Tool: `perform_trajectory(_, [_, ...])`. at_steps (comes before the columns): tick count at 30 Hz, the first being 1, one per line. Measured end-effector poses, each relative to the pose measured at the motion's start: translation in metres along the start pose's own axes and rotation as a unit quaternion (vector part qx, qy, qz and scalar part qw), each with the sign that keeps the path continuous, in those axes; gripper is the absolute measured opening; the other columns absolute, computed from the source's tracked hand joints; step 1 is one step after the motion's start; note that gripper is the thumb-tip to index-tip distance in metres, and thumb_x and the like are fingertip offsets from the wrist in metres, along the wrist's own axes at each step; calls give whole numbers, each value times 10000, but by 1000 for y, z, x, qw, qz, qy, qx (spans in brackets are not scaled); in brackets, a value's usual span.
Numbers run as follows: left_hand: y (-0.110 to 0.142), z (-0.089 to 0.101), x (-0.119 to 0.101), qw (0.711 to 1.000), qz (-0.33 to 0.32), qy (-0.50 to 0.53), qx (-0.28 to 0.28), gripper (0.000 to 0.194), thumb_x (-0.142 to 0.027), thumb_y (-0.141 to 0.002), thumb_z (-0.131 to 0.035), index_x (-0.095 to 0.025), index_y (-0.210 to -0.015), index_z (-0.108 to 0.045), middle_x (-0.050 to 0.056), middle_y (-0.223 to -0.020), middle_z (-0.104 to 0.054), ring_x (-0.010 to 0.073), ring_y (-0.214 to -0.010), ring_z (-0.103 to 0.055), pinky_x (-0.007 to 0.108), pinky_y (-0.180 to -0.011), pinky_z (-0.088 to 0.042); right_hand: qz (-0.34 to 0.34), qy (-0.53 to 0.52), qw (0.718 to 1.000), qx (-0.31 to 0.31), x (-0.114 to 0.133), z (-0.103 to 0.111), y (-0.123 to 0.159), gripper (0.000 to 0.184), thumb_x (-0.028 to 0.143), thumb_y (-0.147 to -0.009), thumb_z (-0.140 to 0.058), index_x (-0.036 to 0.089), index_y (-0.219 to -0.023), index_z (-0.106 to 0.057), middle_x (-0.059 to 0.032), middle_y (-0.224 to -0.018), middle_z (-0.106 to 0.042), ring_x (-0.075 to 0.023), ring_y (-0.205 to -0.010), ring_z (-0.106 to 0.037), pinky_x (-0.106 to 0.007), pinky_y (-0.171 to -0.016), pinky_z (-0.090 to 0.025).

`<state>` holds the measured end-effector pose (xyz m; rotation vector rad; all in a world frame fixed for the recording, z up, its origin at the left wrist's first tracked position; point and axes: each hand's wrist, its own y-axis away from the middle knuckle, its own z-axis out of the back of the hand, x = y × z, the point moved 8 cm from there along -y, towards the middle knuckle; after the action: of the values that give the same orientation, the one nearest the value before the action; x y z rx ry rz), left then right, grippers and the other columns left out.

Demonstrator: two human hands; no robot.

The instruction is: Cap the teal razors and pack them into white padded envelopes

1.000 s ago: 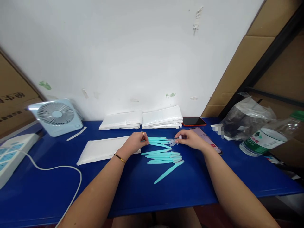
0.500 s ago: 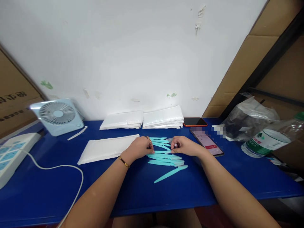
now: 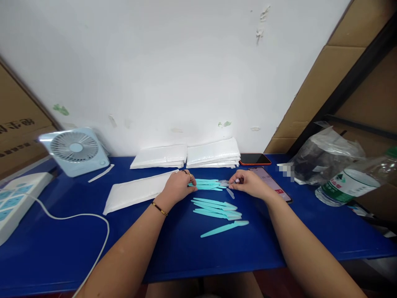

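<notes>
Several thin teal plastic razors lie on the blue table (image 3: 186,248). My left hand (image 3: 177,187) pinches one end of a small bundle of teal razors (image 3: 207,184), fingers closed. My right hand (image 3: 248,182) pinches the clear-capped end of the same bundle. One clear cap (image 3: 230,193) lies loose just below it. A second group of razors (image 3: 217,208) rests nearer me, and a single razor (image 3: 223,228) lies apart at the front. A flat white pouch (image 3: 136,191) sits under my left hand's far side.
Two stacks of white pouches (image 3: 186,156) lie by the wall. A small blue fan (image 3: 74,150) and a power strip (image 3: 15,200) with a white cable (image 3: 77,217) are left. Two phones (image 3: 269,178), a grey bag (image 3: 322,155) and a plastic bottle (image 3: 353,182) are right.
Both hands went down to the razors half a second ago, then lifted back toward the wall with a bundle pinched between them. A clear cap now lies loose below the bundle.
</notes>
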<state>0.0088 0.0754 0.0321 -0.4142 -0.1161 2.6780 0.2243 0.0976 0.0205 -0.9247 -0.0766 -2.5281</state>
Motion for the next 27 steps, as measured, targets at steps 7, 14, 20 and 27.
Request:
perform_trajectory(7, [7,-20,-27,992,-84,32,84,158,-386,-711,-646,-246,-766,-692,-8,-784,-617,134,-718,-557,233,-628,-360,13,6,994,108,15,-9,11,200,384,-695,-640,189,-702,-681,-25,-773,-612,-150,-671,-545,-249,-585,-390])
perform_trajectory(14, [6,-18,-22,996,-55,4,75,158,-331,-772,-584,-215,-740,-685,13,-784,-629,141,-714,-558,238,-621,-362,33,1,985,170,20,-24,15,241,431,-662,-675,193,-695,-688,-17,-750,-595,-142,-645,-524,-245,-554,-373])
perform_trajectory(20, [1,1,-2,999,-4,-40,11,134,-311,-765,-593,-216,-727,-680,20,-832,-623,165,-775,-557,270,-690,-360,7,15,998,63,5,-6,5,257,431,-740,-599,187,-712,-675,-32,-775,-593,-145,-659,-525,-254,-583,-377])
perform_trajectory(27, [7,-8,-18,995,-66,18,68,183,-424,-685,-670,-262,-769,-684,-18,-820,-619,137,-733,-559,235,-619,-344,6,12,997,76,8,-5,8,244,435,-707,-629,200,-739,-685,-29,-787,-613,-151,-669,-541,-259,-593,-392])
